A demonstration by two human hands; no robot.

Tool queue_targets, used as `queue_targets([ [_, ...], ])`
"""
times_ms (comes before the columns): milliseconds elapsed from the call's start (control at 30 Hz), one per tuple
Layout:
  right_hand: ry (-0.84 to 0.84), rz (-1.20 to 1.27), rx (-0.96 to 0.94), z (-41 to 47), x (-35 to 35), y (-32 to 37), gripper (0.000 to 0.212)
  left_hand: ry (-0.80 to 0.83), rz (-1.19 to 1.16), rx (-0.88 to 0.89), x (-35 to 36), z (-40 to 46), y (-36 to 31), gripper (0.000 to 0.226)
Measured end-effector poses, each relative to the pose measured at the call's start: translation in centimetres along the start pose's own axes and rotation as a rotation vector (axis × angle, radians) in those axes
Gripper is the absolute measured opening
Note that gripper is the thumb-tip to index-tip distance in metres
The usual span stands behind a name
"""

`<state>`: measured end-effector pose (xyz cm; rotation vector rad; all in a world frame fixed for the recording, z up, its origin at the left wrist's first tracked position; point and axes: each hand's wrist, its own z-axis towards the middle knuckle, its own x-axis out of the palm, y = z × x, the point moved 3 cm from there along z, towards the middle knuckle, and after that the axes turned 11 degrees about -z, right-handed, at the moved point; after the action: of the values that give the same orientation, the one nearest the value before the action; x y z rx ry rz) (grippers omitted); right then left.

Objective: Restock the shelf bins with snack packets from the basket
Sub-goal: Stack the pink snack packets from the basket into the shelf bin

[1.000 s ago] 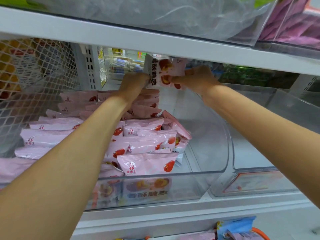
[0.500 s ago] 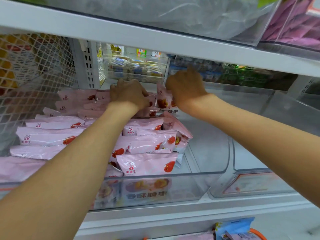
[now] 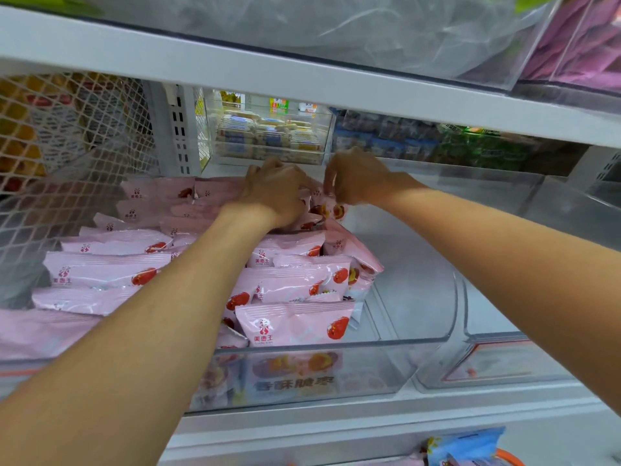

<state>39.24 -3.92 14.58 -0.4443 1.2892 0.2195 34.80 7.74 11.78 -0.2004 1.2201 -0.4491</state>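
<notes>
Both hands are reaching deep into a clear plastic bin [image 3: 336, 375] on the white shelf [image 3: 369, 428]. The left hand [image 3: 274, 193] is lying knuckles-up on the back of the pile, its fingers curling down onto a pink snack packet [image 3: 311, 218] at the rear. The right hand [image 3: 356, 178] is just beside it, fingers bent and pinching the top edge of that same packet, which is standing tilted against the stack. The bin's left half is holding rows of matching pink packets [image 3: 292, 322] printed with red fruit; its right half is showing bare plastic. A second clear bin [image 3: 497, 361] is sitting just to the right. A blue packet [image 3: 465, 445] is showing at the bottom edge.
</notes>
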Motion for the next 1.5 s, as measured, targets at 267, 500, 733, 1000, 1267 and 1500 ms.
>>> queue_targets([
  [267,0.206,-0.176,-0.118,-5.6,-3.7,-0.5,0.035,0.064,0.030,-0.015,0.3,-0.1,0.5,0.038],
  [500,0.248,-0.469,-0.271,-8.4,-2.4,0.3,0.035,0.061,0.033,-0.007,0.1,-0.3,0.2,0.042],
  [733,0.028,-0.464,-0.165,-7.1,-3.2,-0.4,0.022,-0.033,-0.262,0.008,-0.8,-0.3,-1.1,0.026],
  [1000,-0.124,-0.345,-0.010,-2.5,-2.2,-1.1,0.018,-0.112,-0.142,0.042,0.0,0.0,-0.6,0.033],
  [1267,-0.094,-0.537,-0.072,-2.6,-2.3,-0.7,0.025,-0.291,-0.264,0.020,-0.4,0.1,-0.1,0.014],
  [1500,-0.084,-0.310,-0.045,-2.8,-2.2,0.8,0.026,-0.125,-0.148,-0.031,0.4,0.3,-0.1,0.019],
])
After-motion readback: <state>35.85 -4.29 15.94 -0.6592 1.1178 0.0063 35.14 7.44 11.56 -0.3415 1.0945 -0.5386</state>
